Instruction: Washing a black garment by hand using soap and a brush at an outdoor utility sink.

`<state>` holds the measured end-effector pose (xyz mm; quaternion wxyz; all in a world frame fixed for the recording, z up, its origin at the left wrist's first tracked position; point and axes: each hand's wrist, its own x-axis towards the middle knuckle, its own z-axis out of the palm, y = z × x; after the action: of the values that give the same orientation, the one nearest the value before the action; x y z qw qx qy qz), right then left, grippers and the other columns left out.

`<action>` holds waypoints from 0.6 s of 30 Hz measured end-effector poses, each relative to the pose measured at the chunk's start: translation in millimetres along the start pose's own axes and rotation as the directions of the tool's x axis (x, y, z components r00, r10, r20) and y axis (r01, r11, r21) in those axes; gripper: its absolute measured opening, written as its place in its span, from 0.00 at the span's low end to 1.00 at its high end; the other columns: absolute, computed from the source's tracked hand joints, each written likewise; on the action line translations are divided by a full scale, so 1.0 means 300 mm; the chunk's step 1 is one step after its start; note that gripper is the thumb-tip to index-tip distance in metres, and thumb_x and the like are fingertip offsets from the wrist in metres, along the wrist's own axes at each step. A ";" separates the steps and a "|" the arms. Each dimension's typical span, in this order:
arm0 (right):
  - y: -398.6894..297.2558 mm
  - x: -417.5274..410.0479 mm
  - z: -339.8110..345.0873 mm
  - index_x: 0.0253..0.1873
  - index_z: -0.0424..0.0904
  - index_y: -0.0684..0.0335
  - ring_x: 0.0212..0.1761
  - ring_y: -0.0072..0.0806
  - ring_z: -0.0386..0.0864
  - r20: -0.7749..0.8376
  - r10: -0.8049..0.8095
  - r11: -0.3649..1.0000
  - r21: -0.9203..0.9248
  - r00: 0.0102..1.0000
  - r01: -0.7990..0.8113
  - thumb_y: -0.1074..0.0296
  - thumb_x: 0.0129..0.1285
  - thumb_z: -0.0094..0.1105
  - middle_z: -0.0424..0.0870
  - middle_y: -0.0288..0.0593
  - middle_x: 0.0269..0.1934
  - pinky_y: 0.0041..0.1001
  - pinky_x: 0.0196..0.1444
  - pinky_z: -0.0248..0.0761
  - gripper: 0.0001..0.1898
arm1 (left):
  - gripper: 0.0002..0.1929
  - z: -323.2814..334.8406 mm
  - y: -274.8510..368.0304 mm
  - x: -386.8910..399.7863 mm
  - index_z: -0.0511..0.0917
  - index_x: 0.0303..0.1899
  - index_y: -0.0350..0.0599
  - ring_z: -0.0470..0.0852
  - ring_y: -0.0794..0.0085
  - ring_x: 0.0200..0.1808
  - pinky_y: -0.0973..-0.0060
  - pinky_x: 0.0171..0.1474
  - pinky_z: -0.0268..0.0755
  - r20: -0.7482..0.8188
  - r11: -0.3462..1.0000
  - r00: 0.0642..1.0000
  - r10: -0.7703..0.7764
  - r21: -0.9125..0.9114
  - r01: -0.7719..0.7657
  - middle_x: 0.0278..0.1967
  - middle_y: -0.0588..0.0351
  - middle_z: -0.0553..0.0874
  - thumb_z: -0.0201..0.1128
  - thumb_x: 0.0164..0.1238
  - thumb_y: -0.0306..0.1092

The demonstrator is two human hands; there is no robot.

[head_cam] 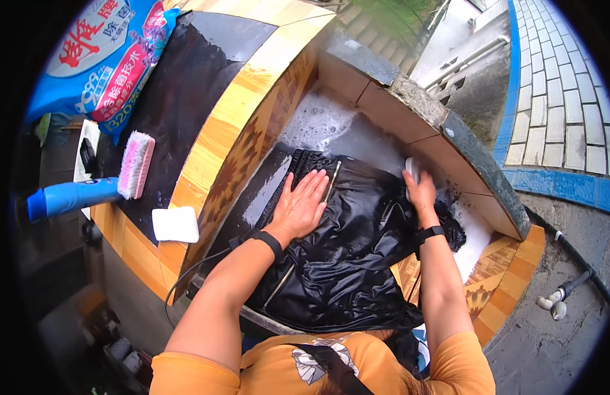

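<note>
A wet, shiny black garment (354, 237) with a gathered elastic band and metal zippers is spread over a dark slab in front of me. My left hand (302, 197) presses flat on it, fingers extended, beside a zipper near the gathered band. At the garment's right side, my right hand (421, 190) grips a pale oblong object (409, 175). Motion blur and the fingers hide most of that object, so its kind is unclear. Behind the cloth, cloudy water with white suds (315, 123) fills the tiled basin.
On the left ledge are a pink scrubbing brush (136, 165), a blue bottle (77, 195) lying down, a white bar of soap (175, 224) and a blue detergent bag (102, 59). The basin's raised wall (428, 108) curves along the far right. A pipe fitting (554, 301) stands beyond.
</note>
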<state>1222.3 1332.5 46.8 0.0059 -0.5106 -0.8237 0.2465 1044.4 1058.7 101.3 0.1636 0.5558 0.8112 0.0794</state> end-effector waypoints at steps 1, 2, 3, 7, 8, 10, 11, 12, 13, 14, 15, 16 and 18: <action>-0.001 -0.027 0.008 0.53 0.76 0.66 0.45 0.51 0.81 -0.021 0.098 0.991 0.089 0.995 -0.096 0.40 0.54 0.60 0.83 0.58 0.43 0.40 0.47 0.73 0.33 | 0.29 0.005 0.004 0.008 0.58 0.69 0.44 0.54 0.66 0.72 0.53 0.71 0.40 0.001 1.000 1.000 0.010 0.017 -0.010 0.71 0.55 0.59 0.46 0.69 0.45; 0.023 -0.041 0.060 0.52 0.77 0.62 0.41 0.47 0.83 -0.007 0.041 0.946 0.323 0.999 -0.036 0.42 0.52 0.64 0.85 0.53 0.38 0.36 0.43 0.74 0.31 | 0.29 0.009 0.010 0.016 0.58 0.68 0.44 0.54 0.66 0.72 0.53 0.71 0.41 0.008 1.000 1.000 0.020 0.022 -0.021 0.70 0.55 0.59 0.47 0.69 0.44; -0.141 -0.124 0.049 0.54 0.77 0.60 0.40 0.43 0.83 0.088 -0.061 0.866 0.499 0.994 0.009 0.45 0.50 0.68 0.85 0.50 0.39 0.33 0.44 0.73 0.31 | 0.29 0.012 -0.008 -0.002 0.59 0.68 0.43 0.54 0.66 0.72 0.52 0.71 0.41 0.010 1.000 1.000 0.002 0.022 -0.002 0.70 0.55 0.60 0.47 0.69 0.44; -0.417 -0.414 0.123 0.60 0.71 0.63 0.46 0.49 0.79 0.046 -0.406 0.867 0.335 0.913 0.369 0.52 0.52 0.66 0.80 0.56 0.48 0.36 0.50 0.72 0.33 | 0.28 -0.003 -0.016 -0.006 0.60 0.68 0.48 0.52 0.68 0.73 0.53 0.72 0.37 0.092 0.998 0.995 -0.033 -0.045 0.038 0.70 0.58 0.60 0.46 0.69 0.46; -0.378 -0.427 0.126 0.63 0.66 0.63 0.48 0.50 0.78 -0.035 -0.388 0.899 0.205 0.921 0.386 0.52 0.53 0.65 0.77 0.57 0.52 0.37 0.52 0.71 0.35 | 0.27 0.016 -0.028 -0.007 0.60 0.68 0.50 0.52 0.68 0.73 0.52 0.72 0.37 0.037 1.000 0.999 -0.008 -0.024 0.009 0.70 0.59 0.60 0.46 0.69 0.46; -0.180 -0.419 0.062 0.66 0.62 0.63 0.51 0.51 0.77 -0.131 -0.231 0.969 -0.126 0.964 0.215 0.55 0.52 0.65 0.74 0.58 0.56 0.40 0.53 0.71 0.37 | 0.26 0.016 -0.028 -0.018 0.61 0.68 0.52 0.54 0.65 0.72 0.51 0.71 0.39 -0.038 1.000 0.999 0.020 0.001 -0.020 0.70 0.56 0.61 0.47 0.69 0.44; -0.056 -0.407 -0.040 0.66 0.62 0.63 0.52 0.50 0.78 -0.055 0.129 0.990 -0.056 0.990 -0.132 0.56 0.54 0.64 0.73 0.55 0.59 0.41 0.51 0.73 0.36 | 0.26 0.001 -0.030 -0.023 0.60 0.68 0.53 0.53 0.67 0.73 0.52 0.72 0.38 0.003 0.999 1.000 0.031 -0.008 -0.031 0.70 0.59 0.60 0.45 0.70 0.44; 0.214 -0.395 -0.074 0.67 0.60 0.62 0.51 0.49 0.78 -0.172 -0.038 0.978 -0.210 0.984 0.001 0.54 0.56 0.62 0.71 0.53 0.61 0.42 0.49 0.74 0.36 | 0.26 0.003 -0.016 -0.010 0.60 0.68 0.54 0.52 0.68 0.73 0.52 0.72 0.37 0.013 0.998 0.998 0.054 -0.023 -0.054 0.70 0.61 0.60 0.44 0.71 0.44; 0.311 -0.397 -0.122 0.68 0.59 0.61 0.53 0.49 0.77 -0.127 0.033 0.929 -0.361 0.991 -0.078 0.53 0.56 0.61 0.70 0.52 0.62 0.41 0.51 0.73 0.37 | 0.25 0.013 -0.020 -0.004 0.60 0.69 0.55 0.51 0.69 0.73 0.52 0.72 0.37 0.023 0.998 0.998 0.061 -0.033 -0.060 0.70 0.62 0.60 0.43 0.71 0.44; 0.337 -0.393 -0.140 0.67 0.61 0.61 0.56 0.48 0.75 -0.125 0.077 0.920 -0.373 0.989 -0.119 0.53 0.56 0.62 0.71 0.52 0.61 0.39 0.55 0.71 0.36 | 0.25 0.017 -0.025 0.000 0.60 0.69 0.55 0.51 0.69 0.73 0.52 0.72 0.37 0.015 0.998 0.999 0.046 -0.047 -0.045 0.70 0.62 0.60 0.43 0.71 0.44; 0.310 -0.376 -0.148 0.66 0.64 0.61 0.58 0.46 0.74 -0.059 0.153 0.968 -0.194 0.986 -0.161 0.52 0.56 0.62 0.71 0.51 0.61 0.37 0.59 0.68 0.35 | 0.25 0.021 -0.025 -0.002 0.60 0.69 0.56 0.51 0.70 0.73 0.52 0.72 0.37 0.020 0.999 0.999 0.043 -0.025 -0.043 0.70 0.63 0.59 0.42 0.72 0.44; 0.211 -0.374 -0.131 0.65 0.65 0.61 0.58 0.46 0.74 -0.038 0.062 0.997 -0.050 0.997 -0.063 0.52 0.56 0.62 0.72 0.50 0.61 0.36 0.59 0.68 0.34 | 0.25 0.023 -0.021 -0.015 0.60 0.69 0.57 0.51 0.71 0.73 0.53 0.72 0.36 0.032 0.999 0.999 0.038 0.002 -0.038 0.70 0.64 0.59 0.41 0.72 0.44; -0.132 -0.409 -0.040 0.64 0.67 0.61 0.57 0.46 0.75 -0.004 -0.116 0.987 0.113 0.993 0.116 0.52 0.56 0.63 0.72 0.50 0.61 0.35 0.58 0.68 0.33 | 0.24 0.033 -0.022 -0.013 0.61 0.68 0.57 0.51 0.72 0.73 0.53 0.72 0.38 0.029 1.000 0.999 0.029 -0.011 -0.029 0.70 0.64 0.60 0.43 0.71 0.42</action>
<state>1250.9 1219.7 103.4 0.0481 -0.4602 -0.8368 0.2926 1043.4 1052.0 90.6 0.1769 0.5677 0.8002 0.0778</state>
